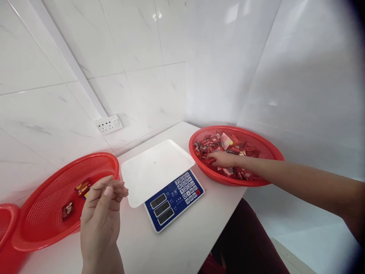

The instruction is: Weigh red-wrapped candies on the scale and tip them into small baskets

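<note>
My right hand (221,158) reaches into the red mesh basket (270,150) at the right, its fingers down among several red-wrapped candies (228,142); what it grips, if anything, is hidden. My left hand (101,207) is raised near the front edge of the left red basket (42,224), fingers loosely curled and apart, holding nothing. That basket holds a few candies (82,187). Between the baskets stands a white scale (158,169) with a bare weighing tray and a blue keypad panel (175,198).
The white counter (182,243) sits in a corner of white tiled walls. A wall socket (108,124) is behind the scale. Part of another red container (7,220) shows at the far left. A dark red thing (242,236) lies below the counter's front edge.
</note>
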`<state>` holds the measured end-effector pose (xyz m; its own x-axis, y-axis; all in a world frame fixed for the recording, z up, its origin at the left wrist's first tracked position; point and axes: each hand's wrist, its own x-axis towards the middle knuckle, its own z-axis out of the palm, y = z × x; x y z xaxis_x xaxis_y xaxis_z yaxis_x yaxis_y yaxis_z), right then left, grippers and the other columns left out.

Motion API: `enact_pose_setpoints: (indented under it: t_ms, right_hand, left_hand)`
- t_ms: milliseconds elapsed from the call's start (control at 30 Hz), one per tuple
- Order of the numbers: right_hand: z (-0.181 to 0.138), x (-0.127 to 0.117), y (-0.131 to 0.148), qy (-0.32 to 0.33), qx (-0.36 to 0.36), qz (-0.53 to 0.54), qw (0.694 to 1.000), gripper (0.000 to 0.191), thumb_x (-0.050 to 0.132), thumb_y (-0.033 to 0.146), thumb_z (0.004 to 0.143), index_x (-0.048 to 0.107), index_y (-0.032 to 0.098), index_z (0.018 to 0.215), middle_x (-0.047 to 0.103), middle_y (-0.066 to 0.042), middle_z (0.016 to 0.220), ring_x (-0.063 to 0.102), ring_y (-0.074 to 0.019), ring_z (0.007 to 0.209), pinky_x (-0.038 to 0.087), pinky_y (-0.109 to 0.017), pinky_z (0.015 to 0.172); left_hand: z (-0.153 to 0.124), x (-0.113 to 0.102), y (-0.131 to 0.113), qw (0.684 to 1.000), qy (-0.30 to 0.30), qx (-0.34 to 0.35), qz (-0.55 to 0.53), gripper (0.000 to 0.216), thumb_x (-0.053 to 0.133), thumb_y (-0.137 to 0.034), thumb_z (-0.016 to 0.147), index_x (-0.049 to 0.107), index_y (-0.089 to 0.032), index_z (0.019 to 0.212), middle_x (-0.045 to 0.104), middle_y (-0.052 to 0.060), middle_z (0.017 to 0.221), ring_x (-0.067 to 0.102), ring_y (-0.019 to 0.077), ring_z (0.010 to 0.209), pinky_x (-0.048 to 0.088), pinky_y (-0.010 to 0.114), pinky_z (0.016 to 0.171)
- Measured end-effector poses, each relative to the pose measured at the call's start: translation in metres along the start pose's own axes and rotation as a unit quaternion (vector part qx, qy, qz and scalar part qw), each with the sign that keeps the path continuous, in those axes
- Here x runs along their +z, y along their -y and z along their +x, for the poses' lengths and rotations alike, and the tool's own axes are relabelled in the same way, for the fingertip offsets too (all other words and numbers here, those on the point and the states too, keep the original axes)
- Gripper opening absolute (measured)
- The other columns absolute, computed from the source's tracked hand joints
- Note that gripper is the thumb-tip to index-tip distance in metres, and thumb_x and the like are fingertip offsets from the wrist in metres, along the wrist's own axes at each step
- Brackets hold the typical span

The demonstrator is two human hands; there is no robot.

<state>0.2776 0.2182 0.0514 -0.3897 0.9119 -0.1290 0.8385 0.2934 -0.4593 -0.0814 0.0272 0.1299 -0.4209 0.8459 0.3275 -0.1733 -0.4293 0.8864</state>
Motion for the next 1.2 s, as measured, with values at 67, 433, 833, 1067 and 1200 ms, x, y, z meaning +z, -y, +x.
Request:
enact_pose_setpoints:
  t_ms: [67, 433, 833, 1067, 1200]
  right_hand:
    - [-0.001, -0.012, -0.002, -0.024, 0.033, 0.043, 0.998, 0.022, 0.065, 0.023, 0.077, 0.067, 0.018, 0.098, 0.067, -0.005, 0.101, 0.063, -0.0207, 0.091, 0.048, -0.032, 0.085]
    - [0.020, -0.049, 0.060, -0.218, 0.081, 0.308, 0.923, 0.047, 0.063, 0.036, 0.075, 0.056, 0.019, 0.118, 0.068, -0.008, 0.097, 0.065, -0.0207, 0.077, 0.052, -0.030, 0.064]
    - [0.074, 0.039, 0.201, -0.153, 0.017, 0.475, 0.866, 0.032, 0.057, 0.036, 0.078, 0.051, 0.020, 0.106, 0.061, -0.003, 0.086, 0.058, -0.0124, 0.067, 0.050, -0.024, 0.057]
    - [0.069, 0.029, 0.186, -0.134, 0.061, 0.517, 0.843, 0.027, 0.054, 0.035, 0.083, 0.048, 0.024, 0.107, 0.060, -0.004, 0.093, 0.058, -0.0115, 0.072, 0.051, -0.022, 0.058]
    - [0.058, 0.030, 0.187, -0.075, 0.048, 0.528, 0.845, 0.019, 0.051, 0.037, 0.085, 0.051, 0.022, 0.097, 0.062, -0.007, 0.099, 0.062, -0.0136, 0.076, 0.054, -0.026, 0.066]
  left_hand:
    - [0.000, 0.000, 0.001, 1.000, 0.002, -0.002, 0.000, 0.022, 0.071, -0.029, 0.072, 0.066, -0.023, 0.092, 0.067, 0.000, 0.077, 0.061, 0.0121, 0.066, 0.052, 0.023, 0.063]
    - [-0.004, 0.010, 0.008, 0.998, 0.049, -0.031, 0.006, 0.021, 0.067, -0.032, 0.075, 0.064, -0.023, 0.093, 0.066, 0.001, 0.078, 0.060, 0.0110, 0.064, 0.050, 0.024, 0.063]
    - [-0.012, -0.003, -0.008, 0.999, 0.043, 0.018, -0.005, 0.016, 0.061, -0.030, 0.082, 0.062, -0.024, 0.097, 0.064, 0.001, 0.081, 0.059, 0.0101, 0.068, 0.047, 0.023, 0.066]
    - [-0.012, -0.005, -0.013, 0.998, 0.059, 0.023, -0.021, 0.015, 0.059, -0.030, 0.084, 0.062, -0.025, 0.098, 0.064, 0.001, 0.080, 0.059, 0.0098, 0.068, 0.047, 0.023, 0.065]
    - [-0.013, -0.005, -0.015, 0.998, 0.062, 0.025, -0.020, 0.016, 0.059, -0.030, 0.084, 0.062, -0.025, 0.098, 0.064, 0.001, 0.080, 0.059, 0.0099, 0.067, 0.047, 0.023, 0.065]
